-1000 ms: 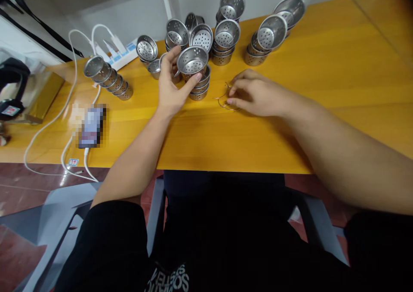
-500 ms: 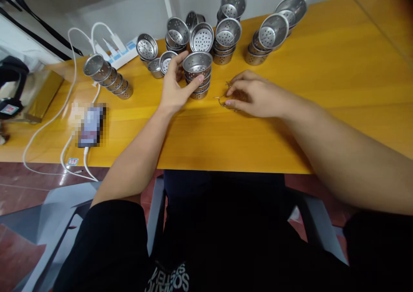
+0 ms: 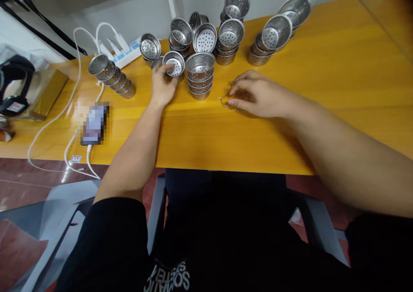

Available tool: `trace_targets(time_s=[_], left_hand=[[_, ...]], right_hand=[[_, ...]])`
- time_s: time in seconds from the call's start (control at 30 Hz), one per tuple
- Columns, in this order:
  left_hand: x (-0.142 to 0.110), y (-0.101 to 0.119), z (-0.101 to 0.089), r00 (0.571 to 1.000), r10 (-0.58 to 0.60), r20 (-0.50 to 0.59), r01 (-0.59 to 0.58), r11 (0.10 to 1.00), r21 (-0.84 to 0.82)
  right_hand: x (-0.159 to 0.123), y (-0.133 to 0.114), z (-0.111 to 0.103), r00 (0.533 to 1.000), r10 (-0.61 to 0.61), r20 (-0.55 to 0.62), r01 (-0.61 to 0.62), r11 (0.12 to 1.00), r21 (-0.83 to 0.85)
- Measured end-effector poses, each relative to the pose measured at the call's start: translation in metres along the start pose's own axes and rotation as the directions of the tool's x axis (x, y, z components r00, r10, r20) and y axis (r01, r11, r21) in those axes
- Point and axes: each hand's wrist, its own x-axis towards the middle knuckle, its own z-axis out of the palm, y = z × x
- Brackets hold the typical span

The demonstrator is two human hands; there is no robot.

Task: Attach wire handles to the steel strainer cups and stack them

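Observation:
My left hand (image 3: pixel 161 85) rests on the yellow table (image 3: pixel 290 111) with its fingers closed on a small perforated steel cup (image 3: pixel 173 63), just left of a stack of the same cups (image 3: pixel 200 74). My right hand (image 3: pixel 258 96) lies to the right of that stack. Its fingertips pinch thin wire handles (image 3: pixel 226 99) that lie on the tabletop. More steel cups stand in stacks behind (image 3: pixel 227 40) and at the back right (image 3: pixel 274 33).
A row of nested cups lies on its side at the left (image 3: pixel 112 74). A white power strip (image 3: pixel 124 53) with white cables, a phone (image 3: pixel 93 124) and a gold box (image 3: pixel 48 94) occupy the left end. The table's front edge runs just before my lap.
My left hand set the cup it held on top of the stack, let go, and moved left to grip another small cup. My right hand stayed on the wire handles.

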Motion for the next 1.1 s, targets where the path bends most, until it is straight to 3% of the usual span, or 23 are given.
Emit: trace_targets(time_s=[0.07, 0.13, 0.33, 0.43, 0.53, 0.63, 0.7, 0.73, 0.77, 0.8, 0.97, 1.03, 1.1], left_hand=[[0.001, -0.008, 0.006, 0.986, -0.113, -0.122, 0.114, 0.994, 0.0], [0.002, -0.01, 0.01, 0.98, -0.139, -0.144, 0.142, 0.99, 0.014], [0.007, -0.021, 0.006, 0.989, -0.042, -0.145, 0.059, 0.991, 0.117], [0.008, -0.018, 0.0, 0.988, 0.068, -0.137, -0.044, 0.984, 0.171], [0.005, 0.01, 0.001, 0.951, 0.198, -0.237, -0.161, 0.973, 0.167], [0.0, 0.058, 0.009, 0.843, 0.278, -0.46, -0.267, 0.959, 0.09], [-0.004, 0.094, 0.014, 0.781, 0.365, -0.507, -0.386, 0.92, 0.067], [-0.008, 0.111, 0.016, 0.775, 0.427, -0.467, -0.461, 0.886, 0.045], [-0.012, 0.126, 0.018, 0.731, 0.49, -0.475, -0.541, 0.84, 0.034], [-0.018, 0.14, 0.02, 0.736, 0.508, -0.447, -0.562, 0.827, 0.015], [-0.056, 0.183, 0.036, 0.924, 0.369, -0.101, -0.369, 0.929, 0.02], [-0.069, 0.191, 0.044, 0.938, 0.344, 0.046, -0.343, 0.939, -0.024], [-0.077, 0.196, 0.052, 0.914, 0.376, 0.153, -0.365, 0.926, -0.093]], right_hand=[[0.0, 0.002, 0.001, 1.0, -0.01, -0.014, 0.01, 1.0, 0.011], [0.0, 0.003, 0.002, 1.0, -0.008, -0.012, 0.008, 1.0, -0.002], [-0.001, 0.002, 0.001, 1.0, -0.011, 0.021, 0.012, 0.997, -0.076], [0.0, 0.001, 0.0, 0.999, -0.003, 0.039, 0.006, 0.996, -0.085], [0.0, 0.0, -0.001, 0.999, 0.003, 0.041, -0.001, 0.998, -0.062], [0.001, -0.006, -0.003, 1.0, 0.0, 0.006, 0.0, 1.0, -0.024], [0.002, -0.015, -0.005, 1.0, -0.003, -0.023, 0.003, 1.0, -0.027], [0.002, -0.021, -0.007, 0.999, -0.007, -0.047, 0.005, 0.999, -0.036], [0.002, -0.028, -0.009, 0.996, -0.012, -0.083, 0.008, 0.999, -0.044], [0.001, -0.035, -0.011, 0.991, -0.02, -0.132, 0.014, 0.999, -0.046], [-0.005, -0.073, -0.015, 0.934, -0.066, -0.35, 0.042, 0.996, -0.077], [-0.008, -0.081, -0.014, 0.931, -0.112, -0.347, 0.076, 0.99, -0.116], [-0.009, -0.084, -0.012, 0.939, -0.192, -0.286, 0.159, 0.978, -0.135]])
